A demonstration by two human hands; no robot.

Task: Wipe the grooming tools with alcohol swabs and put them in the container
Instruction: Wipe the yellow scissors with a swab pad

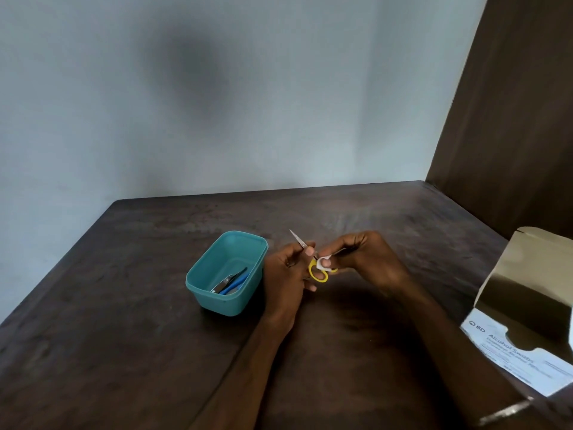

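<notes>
Dark wooden table (130, 305) fills the lower half of frame, pale wall behind, dark panel upper right. Open box of alcohol swabs (524, 330) at the right edge, flap up, printed side facing the camera. Teal container (198, 283) sits centre-left, just beside the left hand; inside it a metal nail clipper (224, 282) and blue-handled tools (237, 282), lying slanted. Left hand (286, 271) centre frame, fingers curled round the small scissors (316, 270) near the pivot: blades point up-left, yellow handle loops hang toward lower right. Right hand (369, 259) just right of it, fingertips pinching a white alcohol swab (325, 261) against the scissors above the loops. Both hands held above the table.
</notes>
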